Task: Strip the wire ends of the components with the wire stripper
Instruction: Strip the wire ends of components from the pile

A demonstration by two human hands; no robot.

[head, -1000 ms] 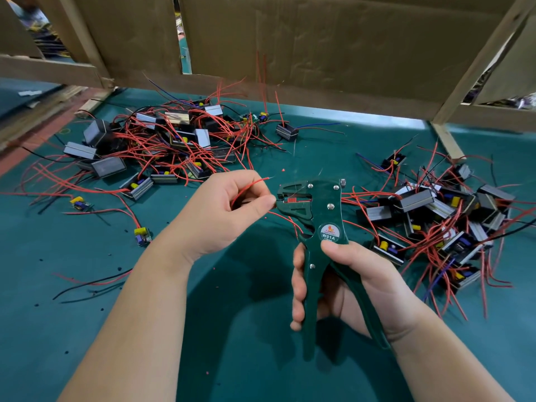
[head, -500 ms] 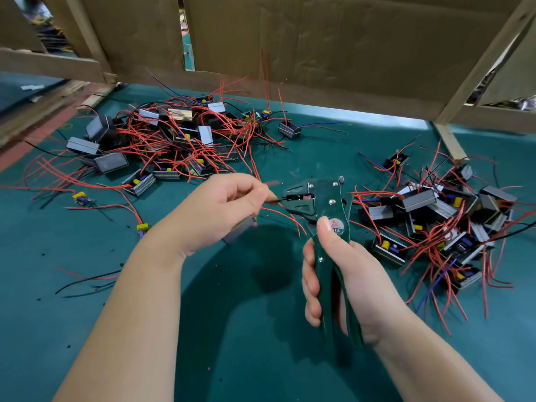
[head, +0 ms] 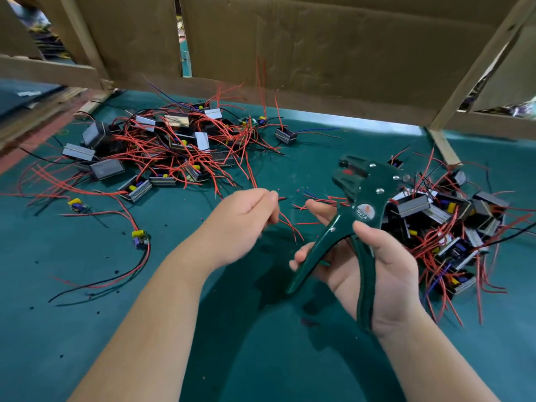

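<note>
Near the middle of the green mat (head: 87, 329) we see the left hand (head: 243, 227), somewhat blurred. Its fingers are curled in, and thumb and forefinger pinch a red wire (head: 287, 224) that trails out toward 4 o'clock; whether a component hangs under the palm we cannot tell. Just at its 3 o'clock the right hand (head: 380, 268) grips the wire stripper (head: 364, 198): the thumb lies over the right handle, the fingers wrap behind the left one, and the two handles stand spread apart. The tool's head tilts toward 11 o'clock, apart from the wire, and we cannot tell how its jaws stand. At 10 o'clock from the hands lies a pile of components (head: 174, 146) tangled in red leads, and a second pile (head: 452, 216) sits at 3 o'clock, just beyond the right hand. One lone component (head: 285, 135) rests at 12 o'clock near the cardboard wall (head: 319, 53), and a small loose board (head: 140, 237) with a yellow part lies at 9 o'clock.
</note>
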